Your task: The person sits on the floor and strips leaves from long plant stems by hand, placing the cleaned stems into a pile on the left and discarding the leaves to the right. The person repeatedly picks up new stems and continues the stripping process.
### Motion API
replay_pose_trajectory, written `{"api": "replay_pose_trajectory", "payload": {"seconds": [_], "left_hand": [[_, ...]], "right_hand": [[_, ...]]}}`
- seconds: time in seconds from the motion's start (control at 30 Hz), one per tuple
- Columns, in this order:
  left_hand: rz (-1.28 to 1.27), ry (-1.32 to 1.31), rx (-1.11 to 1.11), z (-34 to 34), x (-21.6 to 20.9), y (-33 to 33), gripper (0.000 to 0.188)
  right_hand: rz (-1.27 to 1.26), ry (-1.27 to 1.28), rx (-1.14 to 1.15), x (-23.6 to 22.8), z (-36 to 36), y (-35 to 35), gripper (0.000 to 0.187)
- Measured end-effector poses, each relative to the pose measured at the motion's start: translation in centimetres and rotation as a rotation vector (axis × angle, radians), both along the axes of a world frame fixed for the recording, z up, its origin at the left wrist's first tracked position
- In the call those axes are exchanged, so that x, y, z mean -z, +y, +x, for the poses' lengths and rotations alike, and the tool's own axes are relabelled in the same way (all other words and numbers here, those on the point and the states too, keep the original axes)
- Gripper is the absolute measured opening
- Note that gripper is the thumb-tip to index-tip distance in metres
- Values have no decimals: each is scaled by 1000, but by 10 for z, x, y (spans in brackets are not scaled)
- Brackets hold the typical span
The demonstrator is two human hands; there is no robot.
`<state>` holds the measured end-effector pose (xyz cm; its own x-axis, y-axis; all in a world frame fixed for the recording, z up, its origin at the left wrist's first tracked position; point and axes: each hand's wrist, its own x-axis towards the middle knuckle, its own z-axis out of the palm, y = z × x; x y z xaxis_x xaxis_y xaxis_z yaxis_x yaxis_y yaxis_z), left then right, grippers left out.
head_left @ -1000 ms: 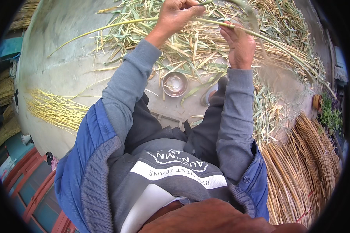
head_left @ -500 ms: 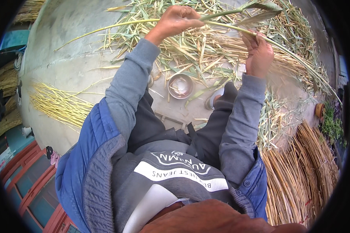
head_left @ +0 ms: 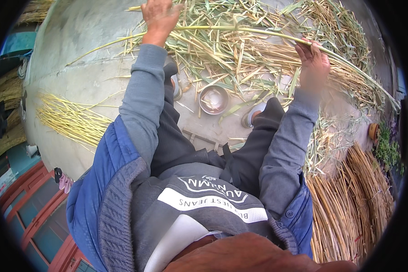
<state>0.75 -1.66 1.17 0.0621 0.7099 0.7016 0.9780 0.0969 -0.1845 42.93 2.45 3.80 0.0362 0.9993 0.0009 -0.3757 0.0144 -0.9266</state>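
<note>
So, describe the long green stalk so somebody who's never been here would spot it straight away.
Start with the wide spread of loose straw and leaves covering the pale floor beyond the person's feet. Above it, find the right hand, which grips the long green stalk. It's a single slender, gently bowed line, far longer than the short scraps scattered beneath.

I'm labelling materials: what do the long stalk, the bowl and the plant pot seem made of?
Long stalk: probably cane or reed, smooth-looking and yellow-green. Bowl: probably metal, fairly smooth, given its thin, pale rim. Plant pot: perhaps matt clay, from its orange-brown colour; plastic is possible.
</note>
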Motion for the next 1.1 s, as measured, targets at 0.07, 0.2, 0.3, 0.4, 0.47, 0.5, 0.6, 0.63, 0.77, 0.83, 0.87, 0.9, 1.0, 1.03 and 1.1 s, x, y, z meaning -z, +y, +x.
{"api": "replay_pose_trajectory", "payload": {"seconds": [0.07, 0.2, 0.3, 0.4, 0.47, 0.5, 0.6, 0.63, 0.77, 0.83, 0.87, 0.9, 1.0, 1.03, 1.1], "left_hand": [[-201, -315, 153, 13, -8, -6, 29], [-700, -1122, 516, 63, -20, -9, 39], [-650, -1048, 529, 89, -20, -9, 41], [-609, -1114, 568, 95, -19, -7, 42], [-563, -1207, 617, 95, -18, -7, 39], [-537, -1253, 639, 94, -17, -6, 37], [-544, -1326, 621, 94, -13, -6, 24], [-483, -1465, 563, 92, -11, -6, 22], [-236, -1830, 521, 69, -9, 4, 24], [-308, -1702, 403, 53, -12, 6, 14], [-204, -1139, 334, 47, -14, 5, 11], [-103, -575, 258, 42, -17, 2, 9], [-129, -146, 251, 44, -22, -3, 18], [-193, -211, 290, 47, -23, -4, 25], [-477, -625, 440, 57, -22, -6, 27]], "right_hand": [[30, -17, 0, -2, -4, 0, 23], [44, -26, 10, -6, -14, 0, 23], [56, -19, 4, -9, -18, 0, 23], [58, -30, 19, -13, -21, -1, 24], [62, -47, 38, -14, -23, -2, 24], [61, -36, 23, -14, -23, -2, 24], [54, -31, 24, -11, -22, -1, 24], [40, -39, 26, -10, -21, 0, 24], [-68, -98, 150, -7, -10, 3, 25], [-42, -86, 103, -7, -5, 3, 28], [-48, -81, 93, -7, -4, 3, 28], [-55, -77, 86, -7, -4, 2, 29], [-44, -70, 70, -8, -6, 1, 32], [-51, -96, 76, -9, -7, 0, 32], [-66, -151, 84, -11, -8, 0, 32]]}}
